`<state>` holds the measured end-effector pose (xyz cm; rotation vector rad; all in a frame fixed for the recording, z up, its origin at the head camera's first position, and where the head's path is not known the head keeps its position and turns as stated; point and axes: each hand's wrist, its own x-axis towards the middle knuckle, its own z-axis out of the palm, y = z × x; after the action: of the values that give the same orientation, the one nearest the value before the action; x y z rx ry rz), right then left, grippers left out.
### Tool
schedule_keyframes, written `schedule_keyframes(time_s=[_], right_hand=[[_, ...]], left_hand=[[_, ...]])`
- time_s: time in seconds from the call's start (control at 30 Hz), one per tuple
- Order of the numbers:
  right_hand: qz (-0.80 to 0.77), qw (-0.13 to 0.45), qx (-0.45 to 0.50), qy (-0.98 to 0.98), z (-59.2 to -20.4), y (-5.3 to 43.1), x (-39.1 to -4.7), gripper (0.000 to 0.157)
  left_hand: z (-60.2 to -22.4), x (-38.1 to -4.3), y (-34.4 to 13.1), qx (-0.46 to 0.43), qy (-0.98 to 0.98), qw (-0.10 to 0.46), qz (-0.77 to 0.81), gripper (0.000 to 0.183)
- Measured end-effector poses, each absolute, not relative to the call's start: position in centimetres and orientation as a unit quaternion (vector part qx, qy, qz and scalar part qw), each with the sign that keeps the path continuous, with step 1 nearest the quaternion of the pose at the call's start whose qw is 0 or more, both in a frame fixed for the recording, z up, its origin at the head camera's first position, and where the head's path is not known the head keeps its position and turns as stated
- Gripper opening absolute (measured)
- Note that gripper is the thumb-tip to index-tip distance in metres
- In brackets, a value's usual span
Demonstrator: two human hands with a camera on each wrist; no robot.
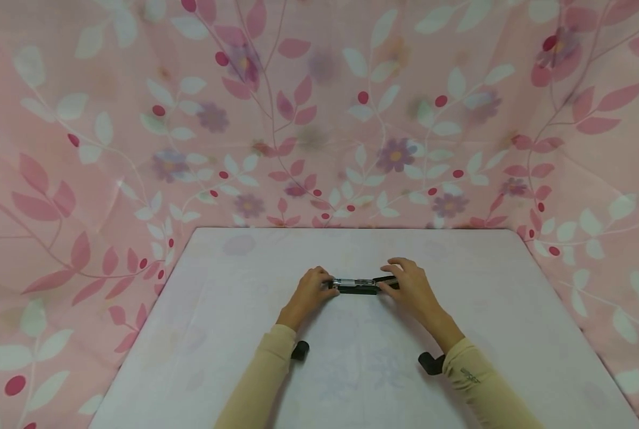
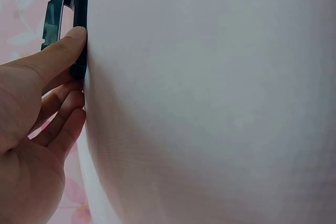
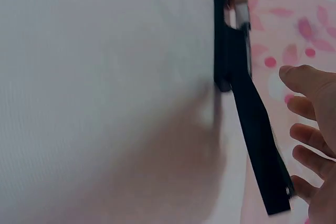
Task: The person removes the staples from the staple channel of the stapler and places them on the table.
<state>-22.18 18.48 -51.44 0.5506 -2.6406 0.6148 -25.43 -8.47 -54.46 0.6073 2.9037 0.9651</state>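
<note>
Your left hand point(image 1: 312, 289) pinches one end of the black stapler point(image 1: 357, 291) lying between your hands, probably to steady it, while your right hand point(image 1: 412, 289), fingers spread and gripping nothing, frames the swung-back cover point(image 3: 257, 129) that leaves its magazine point(image 1: 348, 282) exposed.

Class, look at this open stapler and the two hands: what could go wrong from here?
The left hand holds the stapler near one end, so it might twist or slide if the lid is pushed.
The right hand has its fingers close to the swung-open lid, so one could get nipped if it closes.
The metal part lies uncovered, so staples, if any are inside, could spill.
</note>
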Motion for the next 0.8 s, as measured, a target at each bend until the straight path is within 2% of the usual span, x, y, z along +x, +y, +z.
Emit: schedule_keyframes(time_s=[0.2,0.43,0.8], right_hand=[[0.207,0.150,0.203,-0.945,-52.3,15.4,-21.9,0.035],[0.229,0.156,0.220,-0.935,-53.1,13.6,-21.7,0.029],[0.219,0.161,0.211,-0.939,-53.7,12.9,-21.9,0.028]], left_hand=[[-54.5,-25.5,-8.4,0.194,0.932,0.009,0.306,0.035],[-54.6,-25.5,-8.4,0.198,0.932,0.006,0.305,0.032],[-54.5,-25.4,-8.5,0.202,0.933,-0.001,0.298,0.033]])
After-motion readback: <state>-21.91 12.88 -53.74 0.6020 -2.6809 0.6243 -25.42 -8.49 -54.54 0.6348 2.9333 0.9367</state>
